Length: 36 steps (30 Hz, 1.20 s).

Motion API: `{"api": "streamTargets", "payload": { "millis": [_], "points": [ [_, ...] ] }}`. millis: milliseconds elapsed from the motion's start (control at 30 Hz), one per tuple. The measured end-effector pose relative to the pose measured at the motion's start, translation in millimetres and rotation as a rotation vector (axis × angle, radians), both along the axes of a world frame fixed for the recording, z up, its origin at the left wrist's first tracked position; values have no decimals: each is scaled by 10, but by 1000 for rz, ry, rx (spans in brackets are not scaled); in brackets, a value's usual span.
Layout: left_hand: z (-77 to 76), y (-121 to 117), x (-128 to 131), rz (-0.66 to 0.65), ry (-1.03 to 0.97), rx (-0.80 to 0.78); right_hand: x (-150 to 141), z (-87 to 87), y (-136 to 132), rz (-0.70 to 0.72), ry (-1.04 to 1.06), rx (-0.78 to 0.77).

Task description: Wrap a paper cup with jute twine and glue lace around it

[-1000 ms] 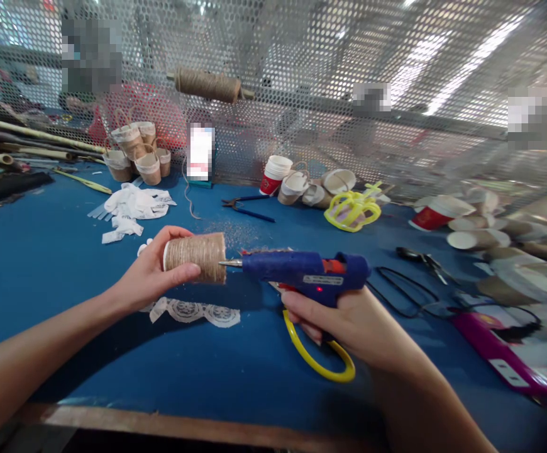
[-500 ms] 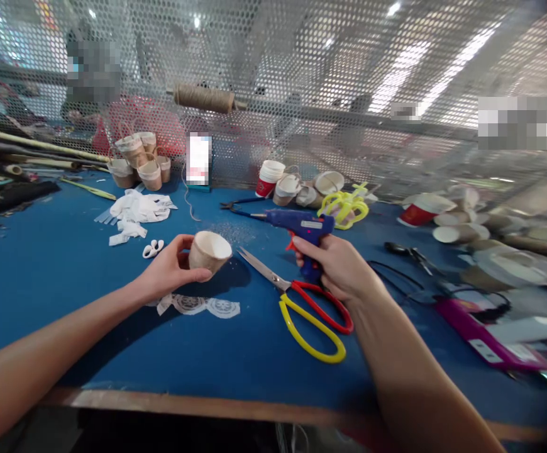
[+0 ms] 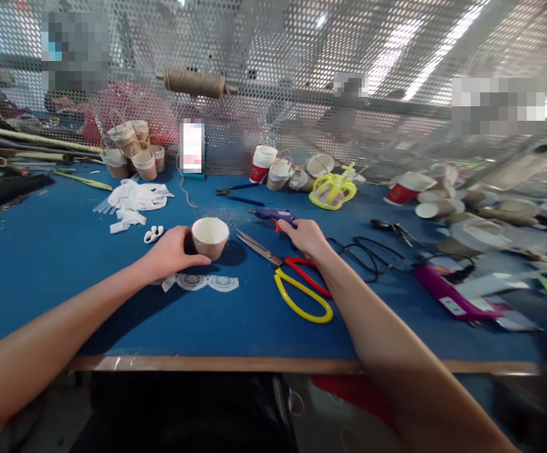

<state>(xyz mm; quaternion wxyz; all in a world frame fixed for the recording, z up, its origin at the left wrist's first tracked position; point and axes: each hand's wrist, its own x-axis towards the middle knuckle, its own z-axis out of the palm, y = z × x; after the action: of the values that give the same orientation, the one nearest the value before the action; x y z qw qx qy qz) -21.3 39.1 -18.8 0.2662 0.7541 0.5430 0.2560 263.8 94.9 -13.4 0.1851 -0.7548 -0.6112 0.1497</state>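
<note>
The left hand [image 3: 172,255] curls half-open around 1 twine-wrapped cup [image 3: 210,239]; the right hand [image 3: 304,236] grips 1 blue glue gun [image 3: 276,214].

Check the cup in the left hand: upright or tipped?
Upright. The cup in the left hand has its white mouth facing up and its narrower base below.

The cup [image 3: 210,244] has turned upright (mouth up), and the glue gun [image 3: 273,214] has moved away.
</note>
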Motion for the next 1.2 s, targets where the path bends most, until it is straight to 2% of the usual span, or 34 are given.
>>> {"api": "streamTargets", "payload": {
  "millis": [67, 133, 233, 367, 467, 567, 633, 800, 1033, 1200],
  "points": [
    [91, -19, -83, 11, 201, -18, -7, -18, 6, 7, -81, -24],
    [152, -40, -141, -97, 307, -96, -23, -32, -3, 18, -143, -20],
    [164, -70, -150, -229, 354, -157, -69, -6, -66, 25, -205, 29],
    [138, -104, -98, -287, 367, -151, -213, 175, -309, 58, -246, 146],
    [175, -132, -80, -293, 367, -241, -411, 315, -572, 325, -178, 85],
    [239, -161, -78, -300, 365, -294, -634, 317, -772, 650, -66, -45],
    [266, -173, -79, -305, 345, -288, -750, 246, -832, 706, -51, -57],
    [249, -170, -79, -295, 251, -293, -853, 97, -866, 714, -51, -47],
    [268, -174, -125, -365, 201, -368, -828, 152, -971, 681, 38, -31],
    [407, -140, -200, -352, 74, -412, -832, 203, -987, 601, 281, 84]
  ]
}}
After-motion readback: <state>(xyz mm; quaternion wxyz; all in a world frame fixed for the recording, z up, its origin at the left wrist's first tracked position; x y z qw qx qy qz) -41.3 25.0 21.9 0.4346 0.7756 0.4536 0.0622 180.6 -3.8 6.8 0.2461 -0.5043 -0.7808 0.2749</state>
